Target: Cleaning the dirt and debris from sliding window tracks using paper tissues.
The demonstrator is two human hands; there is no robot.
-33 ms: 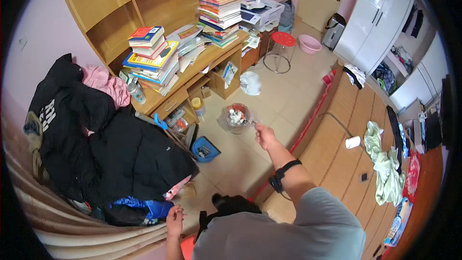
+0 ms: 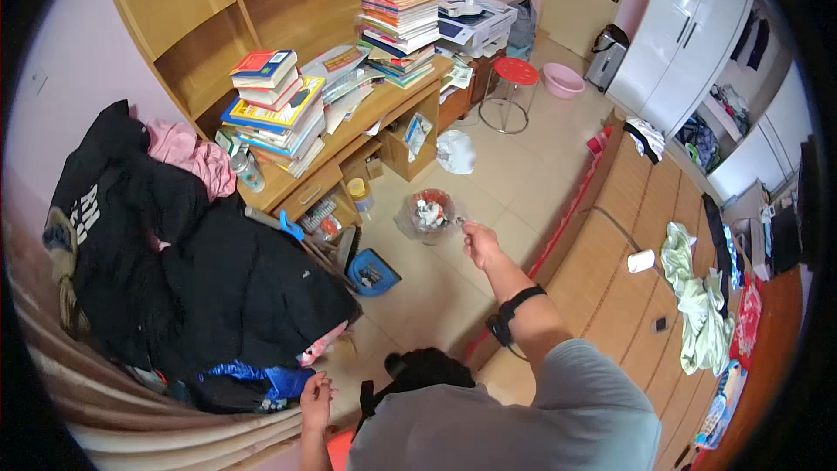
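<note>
My right hand reaches forward over the floor, its fingers pinched at the edge of a waste bin lined with a clear plastic bag. A small thing shows at the fingertips, too small to name. White and red scraps of rubbish lie in the bin. Low on the left, my left hand hangs with fingers loosely bent and apart, nothing visible in it. Beside it is a bundle of shiny blue cloth, below a large black jacket.
A blue dustpan stands on the floor left of the bin. Behind are a wooden desk with stacked books, a red stool and a pink basin. A mat-covered bed with clothes runs along the right.
</note>
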